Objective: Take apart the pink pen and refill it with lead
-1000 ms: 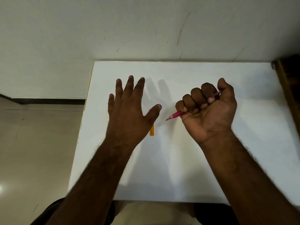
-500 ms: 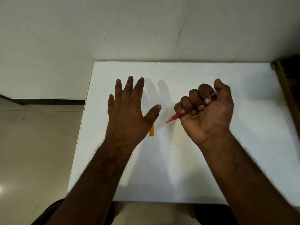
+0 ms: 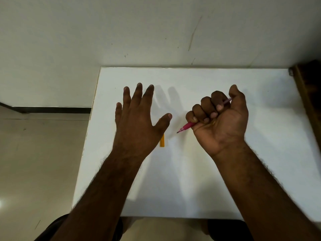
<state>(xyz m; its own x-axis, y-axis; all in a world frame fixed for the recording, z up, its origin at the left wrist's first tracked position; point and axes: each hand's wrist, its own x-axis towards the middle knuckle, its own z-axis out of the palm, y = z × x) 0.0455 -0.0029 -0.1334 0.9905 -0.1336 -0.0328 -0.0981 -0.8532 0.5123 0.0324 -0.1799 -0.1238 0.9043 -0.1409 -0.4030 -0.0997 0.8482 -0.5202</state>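
Observation:
My right hand (image 3: 220, 119) is closed in a fist around the pink pen (image 3: 186, 126). The pen's tip pokes out to the lower left and its back end shows between thumb and forefinger. My left hand (image 3: 139, 119) hovers flat over the white table (image 3: 191, 180) with fingers spread and nothing in it. A small orange lead case (image 3: 162, 140) lies on the table, partly hidden under my left thumb and palm. The pen tip points toward it, a short way to its right.
The table's back edge meets a pale wall. A dark wooden piece of furniture (image 3: 309, 94) stands at the table's right edge. A tiled floor (image 3: 40, 162) lies beyond the left edge. My knees show below the front edge.
My right fist has tilted the pen slightly, its tip dropping a little lower and to the left. My left hand has stayed spread in place.

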